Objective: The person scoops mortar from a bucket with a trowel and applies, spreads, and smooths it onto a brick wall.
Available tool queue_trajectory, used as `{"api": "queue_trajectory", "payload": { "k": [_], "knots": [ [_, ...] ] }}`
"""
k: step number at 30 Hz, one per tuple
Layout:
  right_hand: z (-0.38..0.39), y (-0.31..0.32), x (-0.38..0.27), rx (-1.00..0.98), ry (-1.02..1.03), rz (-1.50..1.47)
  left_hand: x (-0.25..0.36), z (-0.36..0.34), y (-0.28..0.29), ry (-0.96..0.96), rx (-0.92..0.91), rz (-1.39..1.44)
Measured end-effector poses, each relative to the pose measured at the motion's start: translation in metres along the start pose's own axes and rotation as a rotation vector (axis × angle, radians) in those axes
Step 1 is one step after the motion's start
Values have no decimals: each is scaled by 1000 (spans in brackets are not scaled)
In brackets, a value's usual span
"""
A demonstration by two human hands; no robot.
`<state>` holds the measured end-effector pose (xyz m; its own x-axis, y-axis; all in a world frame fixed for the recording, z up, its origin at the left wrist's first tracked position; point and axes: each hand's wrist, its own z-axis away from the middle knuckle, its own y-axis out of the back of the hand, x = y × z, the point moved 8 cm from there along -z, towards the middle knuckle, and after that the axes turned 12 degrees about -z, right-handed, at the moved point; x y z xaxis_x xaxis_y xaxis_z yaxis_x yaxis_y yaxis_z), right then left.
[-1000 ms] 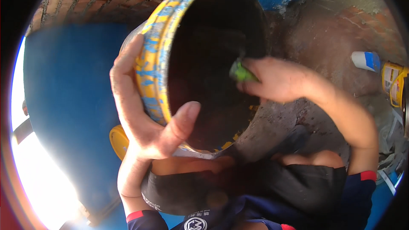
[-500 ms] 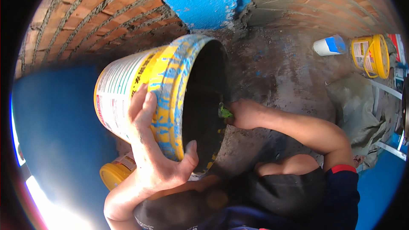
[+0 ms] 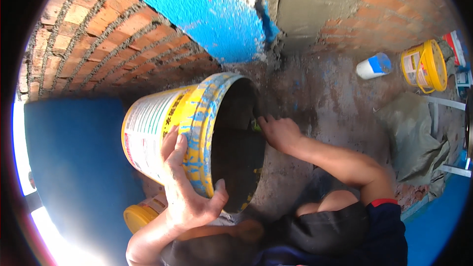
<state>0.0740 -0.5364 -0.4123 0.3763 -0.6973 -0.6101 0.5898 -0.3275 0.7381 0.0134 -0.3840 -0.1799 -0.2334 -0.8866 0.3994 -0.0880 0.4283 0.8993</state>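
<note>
A large yellow-and-white plastic bucket, smeared with blue paint round its top, lies tilted on its side before me, its dark mouth facing right. My left hand grips it from below, thumb at the lower rim and fingers on the outer wall. My right hand reaches into the mouth, fingers curled round a green-handled tool, whose far end is hidden inside the bucket.
At right sit a white-and-blue container, a yellow lidded pail and crumpled sheeting. Another yellow pail is at lower left, beside a blue panel. Brick walls and blue-painted render stand ahead.
The bucket, held upturned toward me a second ago, has turned its mouth rightward and dropped lower in view. Both hands moved with it. The view now shows more wall.
</note>
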Motion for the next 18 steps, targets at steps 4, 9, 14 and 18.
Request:
{"api": "queue_trajectory", "payload": {
  "k": [4,9,14,18],
  "knots": [
    [-4,16,8,246,133,180,-8,5,0,33,-27,16],
    [-6,50,-4,381,238,207,-13,16,14,84,-13,22],
    [8,75,10,523,344,270,-13,12,24,160,34,56],
    [31,91,25,522,325,293,-34,9,40,272,113,222]
  ]
}}
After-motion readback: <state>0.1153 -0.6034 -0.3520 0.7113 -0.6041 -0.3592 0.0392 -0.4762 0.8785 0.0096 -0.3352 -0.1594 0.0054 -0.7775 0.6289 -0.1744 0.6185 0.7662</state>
